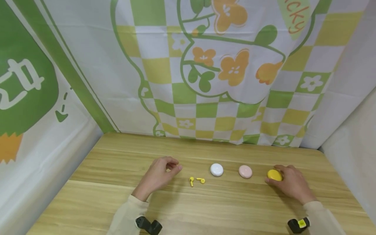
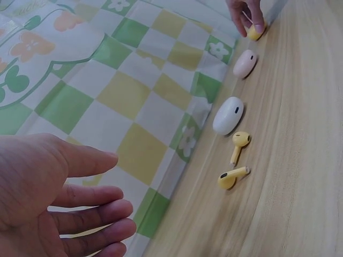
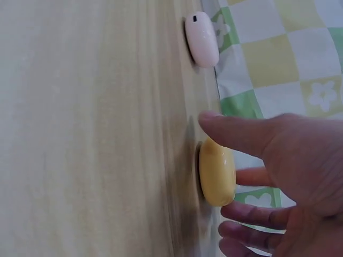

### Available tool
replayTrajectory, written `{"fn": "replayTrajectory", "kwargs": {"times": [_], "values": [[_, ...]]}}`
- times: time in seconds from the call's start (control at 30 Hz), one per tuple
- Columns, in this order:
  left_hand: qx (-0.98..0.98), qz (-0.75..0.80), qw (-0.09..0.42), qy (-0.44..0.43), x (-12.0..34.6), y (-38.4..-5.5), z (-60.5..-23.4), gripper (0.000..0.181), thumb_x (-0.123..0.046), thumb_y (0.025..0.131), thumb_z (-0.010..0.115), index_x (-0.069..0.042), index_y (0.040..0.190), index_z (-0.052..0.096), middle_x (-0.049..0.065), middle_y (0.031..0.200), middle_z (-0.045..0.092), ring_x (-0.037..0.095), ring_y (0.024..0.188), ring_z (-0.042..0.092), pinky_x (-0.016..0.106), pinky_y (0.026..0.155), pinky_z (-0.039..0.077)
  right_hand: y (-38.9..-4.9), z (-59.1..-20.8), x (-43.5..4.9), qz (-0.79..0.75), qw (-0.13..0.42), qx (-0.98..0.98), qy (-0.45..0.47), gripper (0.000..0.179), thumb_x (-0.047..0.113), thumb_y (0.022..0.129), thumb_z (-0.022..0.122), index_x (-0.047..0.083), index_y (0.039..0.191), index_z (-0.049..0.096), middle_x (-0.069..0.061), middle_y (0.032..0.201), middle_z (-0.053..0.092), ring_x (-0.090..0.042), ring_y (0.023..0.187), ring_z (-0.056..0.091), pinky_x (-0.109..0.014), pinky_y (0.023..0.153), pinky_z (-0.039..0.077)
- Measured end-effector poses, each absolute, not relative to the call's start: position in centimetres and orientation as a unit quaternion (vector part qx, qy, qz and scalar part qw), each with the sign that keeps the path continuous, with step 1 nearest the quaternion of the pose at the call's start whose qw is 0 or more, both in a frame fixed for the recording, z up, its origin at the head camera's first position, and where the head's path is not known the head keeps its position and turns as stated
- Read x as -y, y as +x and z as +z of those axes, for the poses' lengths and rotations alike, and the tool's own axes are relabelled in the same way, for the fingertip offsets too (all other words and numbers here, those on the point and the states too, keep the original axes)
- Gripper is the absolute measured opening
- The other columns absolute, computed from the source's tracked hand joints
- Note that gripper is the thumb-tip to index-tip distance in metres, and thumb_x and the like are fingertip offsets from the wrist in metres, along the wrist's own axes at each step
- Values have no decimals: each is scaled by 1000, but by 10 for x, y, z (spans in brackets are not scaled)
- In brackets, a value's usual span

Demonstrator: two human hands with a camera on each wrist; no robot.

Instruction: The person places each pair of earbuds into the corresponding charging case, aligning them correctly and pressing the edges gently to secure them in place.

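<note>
My right hand [image 1: 293, 184] has its thumb and fingers on opposite sides of a round yellow earbud case [image 1: 274, 175], pinching it at the table's right. In the right wrist view, the thumb crosses one end of the case [image 3: 217, 174] and the fingertips meet the other. My left hand [image 1: 161, 173] hovers at the left, fingers loosely bent and nothing in them. Just right of it lie two yellow earbuds, one [image 1: 192, 181] with its stem toward me, the other [image 1: 201, 180] on its side. The left wrist view shows both earbuds [image 2: 240, 142] close together.
A white earbud case [image 1: 216, 169] and a pink one [image 1: 245, 171] stand in a row between the earbuds and the yellow case. The wooden table [image 1: 205, 209] ends at a checked, flowered cloth [image 1: 205, 111] behind. White fabric walls border both sides.
</note>
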State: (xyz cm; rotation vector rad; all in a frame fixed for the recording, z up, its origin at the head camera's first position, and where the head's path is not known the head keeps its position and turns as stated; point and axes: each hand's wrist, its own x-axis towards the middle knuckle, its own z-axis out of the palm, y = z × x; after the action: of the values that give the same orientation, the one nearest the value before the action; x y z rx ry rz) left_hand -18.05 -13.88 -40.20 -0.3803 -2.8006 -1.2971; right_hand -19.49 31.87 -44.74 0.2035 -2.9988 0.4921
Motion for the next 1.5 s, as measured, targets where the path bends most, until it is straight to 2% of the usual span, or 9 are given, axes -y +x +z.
{"fn": "replayTrajectory", "kwargs": {"times": [0.17,0.3,0.47,0.53,0.63,0.73,1.07,1.33,1.5], "values": [[899,-421,10,-118,138,-180,-402,23,-18,98,69,2,110,73,5,97,71,19,91,67,43,84,55,-198,-447,-322,172,31,981,88,70,41,82,84,-8,128,63,-20,101,66,-32,91,58,-48,74,47],[899,-421,7,-117,138,-180,-402,23,-18,98,69,2,111,72,5,98,71,18,91,66,43,84,55,-199,-446,-325,177,24,978,106,65,40,83,84,-4,127,66,-19,103,65,-35,94,58,-49,74,47],[900,-421,6,-115,138,-179,-401,23,-18,98,69,1,110,73,5,97,71,19,91,66,43,84,55,-198,-444,-326,182,24,975,121,65,44,83,83,-3,124,68,-18,105,66,-34,95,57,-40,71,43],[900,-421,6,-115,138,-179,-401,22,-17,98,69,1,110,73,4,97,71,18,91,66,43,84,55,-197,-443,-328,180,24,976,120,67,47,83,82,-4,123,68,-19,106,67,-36,96,58,-43,73,45],[900,-420,3,-114,138,-180,-402,22,-17,98,69,0,110,73,3,97,70,17,91,66,42,83,55,-196,-442,-332,174,25,978,109,69,51,83,81,-6,120,69,-22,106,68,-41,98,59,-54,79,49],[901,-419,1,-114,138,-179,-402,22,-18,98,69,0,111,73,2,97,70,17,91,65,41,81,55,-195,-440,-336,169,21,981,90,72,55,84,79,-8,119,69,-27,109,67,-48,103,58,-64,86,46],[902,-417,2,-112,138,-180,-402,23,-18,98,70,0,110,73,2,95,70,16,90,65,40,81,55,-200,-440,-342,182,19,970,158,60,34,82,86,-9,120,68,-25,112,69,-45,102,61,-64,86,47],[902,-415,-1,-119,137,-180,-404,22,-18,98,69,0,110,72,3,97,70,16,90,65,41,82,55,-205,-443,-340,185,25,972,144,53,33,78,88,-8,108,73,-21,103,72,-45,100,63,-64,87,47],[903,-414,-5,-115,136,-181,-404,24,-19,98,69,0,111,72,2,98,70,16,91,65,41,82,55,-204,-442,-337,193,38,973,119,61,43,77,88,-7,107,74,-24,107,69,-47,104,59,-65,89,45]]}}
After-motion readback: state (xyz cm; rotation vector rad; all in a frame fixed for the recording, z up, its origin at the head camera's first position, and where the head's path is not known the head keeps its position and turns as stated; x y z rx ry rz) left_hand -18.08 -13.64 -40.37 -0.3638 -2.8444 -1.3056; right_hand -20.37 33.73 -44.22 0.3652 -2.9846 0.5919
